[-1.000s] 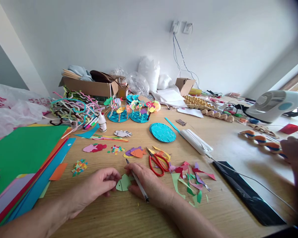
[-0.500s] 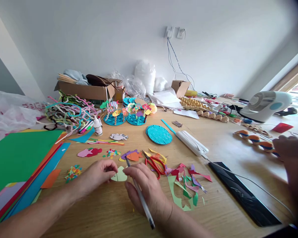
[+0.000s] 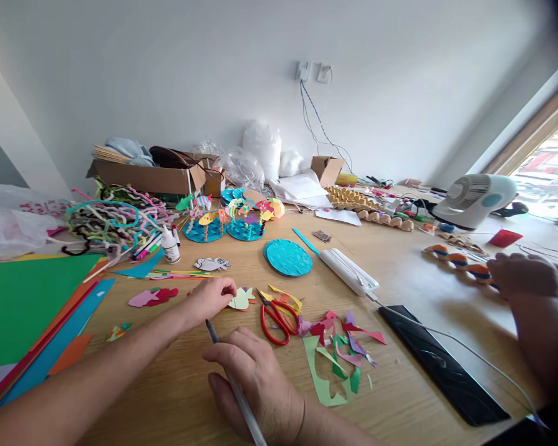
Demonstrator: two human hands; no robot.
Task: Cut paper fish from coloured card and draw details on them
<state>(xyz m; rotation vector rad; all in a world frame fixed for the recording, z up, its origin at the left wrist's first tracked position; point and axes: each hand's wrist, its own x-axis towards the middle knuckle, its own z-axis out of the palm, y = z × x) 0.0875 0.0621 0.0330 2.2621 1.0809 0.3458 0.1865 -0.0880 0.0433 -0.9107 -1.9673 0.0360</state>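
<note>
My left hand [image 3: 214, 298] pinches the edge of a pale green paper fish [image 3: 242, 299], which lies over the orange paper fish so that only orange edges show. In my right hand [image 3: 263, 378] is a pen [image 3: 242, 404], its dark tip pointing away from me, nearer the left hand. Red-handled scissors [image 3: 279, 319] lie partly open just right of the fish. Pink [image 3: 142, 298] and red paper fish [image 3: 162, 296] overlap to the left. A white fish cutout with drawn outlines [image 3: 212, 264] lies behind my left hand. My left forearm hides part of the confetti dots.
Paper scraps [image 3: 339, 353] lie right of the scissors. Behind are blue discs [image 3: 288, 257], a glue bottle [image 3: 170, 245] and a white power strip [image 3: 348, 271]. Coloured sheets [image 3: 32, 310] are stacked at left. Another person's hand [image 3: 523, 275] is at right, near an orange-and-blue egg-carton strip [image 3: 458, 260].
My left hand has carried the pale green fish away from me and slightly right, onto the orange one. The right hand, with the pen, has moved back toward me. The view has shifted a little.
</note>
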